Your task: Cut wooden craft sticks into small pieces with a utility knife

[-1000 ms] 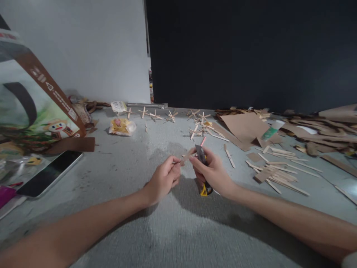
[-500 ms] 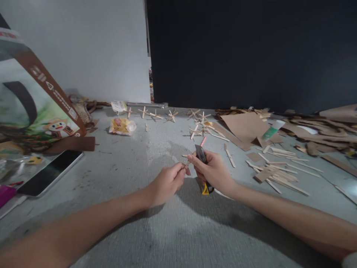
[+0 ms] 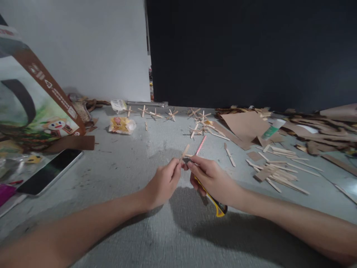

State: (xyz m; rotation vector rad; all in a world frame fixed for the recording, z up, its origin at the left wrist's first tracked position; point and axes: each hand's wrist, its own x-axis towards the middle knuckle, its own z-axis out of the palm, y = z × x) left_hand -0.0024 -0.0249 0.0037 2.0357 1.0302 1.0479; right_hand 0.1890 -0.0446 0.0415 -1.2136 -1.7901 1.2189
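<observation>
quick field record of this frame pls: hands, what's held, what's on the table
surface: grey table
left hand: pinches wooden stick, tilted upward
right hand: grips utility knife, yellow handle, blade end by the stick
beyond hands: pink stick
right side: loose sticks, cardboard sheets, glue tube
back: stick crosses, yellow packet
left side: phone, printed box

The right hand (image 3: 213, 178) swung the yellow-handled utility knife (image 3: 214, 203) down from upright, its butt now low and its tip at the pale flat wooden stick (image 3: 184, 152), which the left hand (image 3: 163, 182) tipped upward
</observation>
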